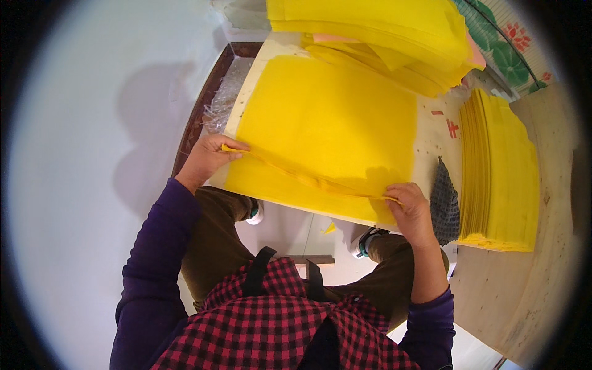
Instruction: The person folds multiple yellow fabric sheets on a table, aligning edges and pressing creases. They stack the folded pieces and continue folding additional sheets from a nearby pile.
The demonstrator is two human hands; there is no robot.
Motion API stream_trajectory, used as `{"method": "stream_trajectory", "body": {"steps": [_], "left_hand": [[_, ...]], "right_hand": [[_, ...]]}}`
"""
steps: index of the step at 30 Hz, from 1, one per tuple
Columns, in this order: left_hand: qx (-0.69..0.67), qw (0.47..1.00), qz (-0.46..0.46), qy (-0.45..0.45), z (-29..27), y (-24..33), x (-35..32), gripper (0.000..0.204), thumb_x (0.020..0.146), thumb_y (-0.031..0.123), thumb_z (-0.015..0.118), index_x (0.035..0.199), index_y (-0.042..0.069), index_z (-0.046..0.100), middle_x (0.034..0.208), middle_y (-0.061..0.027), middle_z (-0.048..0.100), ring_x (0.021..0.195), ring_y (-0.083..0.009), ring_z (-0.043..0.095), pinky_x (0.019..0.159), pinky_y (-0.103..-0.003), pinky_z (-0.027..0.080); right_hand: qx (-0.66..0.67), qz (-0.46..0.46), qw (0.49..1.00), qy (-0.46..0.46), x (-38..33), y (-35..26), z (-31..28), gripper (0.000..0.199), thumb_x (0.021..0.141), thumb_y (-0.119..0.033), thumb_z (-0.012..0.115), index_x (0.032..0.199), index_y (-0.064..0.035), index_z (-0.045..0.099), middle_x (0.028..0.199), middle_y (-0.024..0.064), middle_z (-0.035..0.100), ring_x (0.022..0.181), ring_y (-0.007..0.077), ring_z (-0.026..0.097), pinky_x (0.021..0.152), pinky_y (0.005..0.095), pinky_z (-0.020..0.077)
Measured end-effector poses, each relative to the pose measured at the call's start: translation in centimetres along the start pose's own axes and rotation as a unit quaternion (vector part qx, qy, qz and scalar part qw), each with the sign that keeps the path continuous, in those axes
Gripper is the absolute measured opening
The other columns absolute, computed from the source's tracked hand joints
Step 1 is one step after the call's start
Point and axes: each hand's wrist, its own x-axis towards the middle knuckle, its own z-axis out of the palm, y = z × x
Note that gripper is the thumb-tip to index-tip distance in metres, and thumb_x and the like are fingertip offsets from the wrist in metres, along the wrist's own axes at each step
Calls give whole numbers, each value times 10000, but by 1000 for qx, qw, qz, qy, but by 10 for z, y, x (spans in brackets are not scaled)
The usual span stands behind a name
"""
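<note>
A yellow cloth sheet (327,117) lies spread flat on a light wooden board in front of me. Along its near side runs a narrow gathered fold of yellow cloth, stretched between my two hands. My left hand (213,157) pinches the fold's left end between thumb and fingers, at the sheet's left edge. At the other end, my right hand (408,209) pinches the fold near the board's front right. Whether the fold belongs to the flat sheet or to a separate piece, I cannot tell.
A large yellow cloth pile (370,31) stands at the back. Right of the sheet, a folded yellow stack (499,172) sits beside a dark grey cloth (444,203). Clear plastic wrap (228,92) lies by the board's left edge. A yellow scrap (330,228) is on the floor.
</note>
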Motion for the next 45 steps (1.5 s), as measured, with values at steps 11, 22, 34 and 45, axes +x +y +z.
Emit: {"method": "stream_trajectory", "body": {"steps": [11, 22, 34, 45], "left_hand": [[-140, 986, -64, 69, 9, 12, 3, 169, 841, 10, 663, 1006, -23, 648, 952, -50, 680, 846, -118, 623, 805, -234, 475], [-112, 991, -56, 53, 12, 11, 8, 216, 884, 39, 612, 1084, -41, 635, 1002, -59, 678, 890, -117, 621, 820, -248, 479], [-182, 979, -55, 78, 17, 8, 13, 202, 882, 31, 629, 1069, -43, 650, 991, -58, 689, 844, -115, 634, 797, -243, 484], [-130, 985, -72, 87, 14, 4, 15, 242, 886, 49, 625, 1113, -35, 640, 1038, -57, 681, 913, -122, 621, 848, -250, 461]], "right_hand": [[214, 223, 946, 99, 28, 13, -3, 162, 853, -91, 713, 951, 30, 669, 828, -4, 632, 749, 61, 538, 672, 224, 448], [231, 241, 937, 105, 37, 33, 4, 183, 920, -101, 618, 1060, 17, 638, 928, 0, 642, 844, 69, 564, 764, 211, 444], [-229, 196, 934, 191, -18, 51, -69, 205, 816, -149, 716, 922, 10, 642, 810, 128, 613, 785, 264, 608, 724, 364, 480], [-284, 265, 908, 156, -13, 79, -62, 194, 860, -210, 657, 893, -19, 648, 942, 174, 626, 875, 383, 603, 737, 430, 480]]}}
